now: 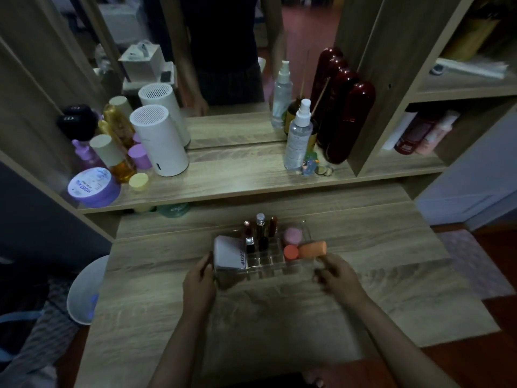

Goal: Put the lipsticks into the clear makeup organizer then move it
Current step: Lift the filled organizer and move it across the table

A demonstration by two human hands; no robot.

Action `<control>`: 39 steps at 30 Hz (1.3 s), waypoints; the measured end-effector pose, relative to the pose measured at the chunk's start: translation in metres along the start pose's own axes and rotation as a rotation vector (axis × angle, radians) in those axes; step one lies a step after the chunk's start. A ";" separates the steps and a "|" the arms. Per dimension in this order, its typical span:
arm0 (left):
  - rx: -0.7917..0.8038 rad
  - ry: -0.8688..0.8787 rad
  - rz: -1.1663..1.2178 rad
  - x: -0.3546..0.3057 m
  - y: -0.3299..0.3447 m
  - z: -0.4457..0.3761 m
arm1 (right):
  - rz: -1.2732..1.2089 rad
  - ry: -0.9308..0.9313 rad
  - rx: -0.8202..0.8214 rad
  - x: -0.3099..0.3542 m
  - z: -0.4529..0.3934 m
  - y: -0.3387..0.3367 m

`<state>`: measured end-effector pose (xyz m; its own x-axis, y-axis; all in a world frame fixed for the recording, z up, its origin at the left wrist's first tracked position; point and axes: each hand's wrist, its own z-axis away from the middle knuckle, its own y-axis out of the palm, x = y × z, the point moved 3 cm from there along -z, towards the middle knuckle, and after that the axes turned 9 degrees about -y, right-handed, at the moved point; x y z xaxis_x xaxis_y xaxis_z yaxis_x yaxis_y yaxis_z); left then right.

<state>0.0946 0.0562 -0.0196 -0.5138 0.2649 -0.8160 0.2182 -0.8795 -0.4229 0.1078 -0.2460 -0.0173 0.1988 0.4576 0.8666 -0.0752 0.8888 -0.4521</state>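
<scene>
The clear makeup organizer (268, 266) rests on the wooden vanity top, just in front of my hands. Several lipsticks (261, 233) stand upright in its back slots. A white compact (228, 252) fills its left side, and a pink sponge (293, 236), an orange round item (291, 252) and an orange tube (312, 248) sit in its right side. My left hand (199, 278) grips the organizer's left end. My right hand (334, 273) closes around its right end.
A raised shelf (237, 180) behind holds a white cylinder (158, 141), purple jars, amber bottles, a spray bottle (298, 135) and dark red bottles (344, 107) before a mirror. A white stool (84, 289) stands at left, side shelves at right.
</scene>
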 end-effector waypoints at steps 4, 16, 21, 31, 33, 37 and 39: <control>-0.052 0.013 -0.025 -0.004 0.004 0.003 | -0.116 0.046 -0.048 -0.002 -0.004 0.015; -0.096 -0.029 0.059 -0.014 0.017 0.017 | 0.062 -0.048 -0.077 -0.013 -0.015 0.000; -0.076 -0.014 0.046 -0.025 0.036 0.022 | 0.056 -0.048 -0.067 -0.021 -0.016 -0.022; 0.012 0.038 0.001 -0.043 0.101 0.035 | 0.022 -0.013 -0.201 -0.049 -0.013 -0.086; 0.060 0.044 0.012 -0.048 0.115 0.040 | -0.025 0.022 -0.193 -0.054 -0.012 -0.101; 0.137 0.067 0.011 -0.060 0.143 0.048 | -0.004 0.035 -0.223 -0.062 -0.015 -0.131; 0.141 0.094 -0.003 -0.066 0.157 0.051 | -0.031 0.067 -0.239 -0.067 -0.016 -0.143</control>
<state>0.1203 -0.1196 -0.0116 -0.4332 0.2977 -0.8507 0.0946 -0.9237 -0.3714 0.1205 -0.4041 -0.0135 0.2624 0.4201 0.8687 0.1632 0.8679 -0.4691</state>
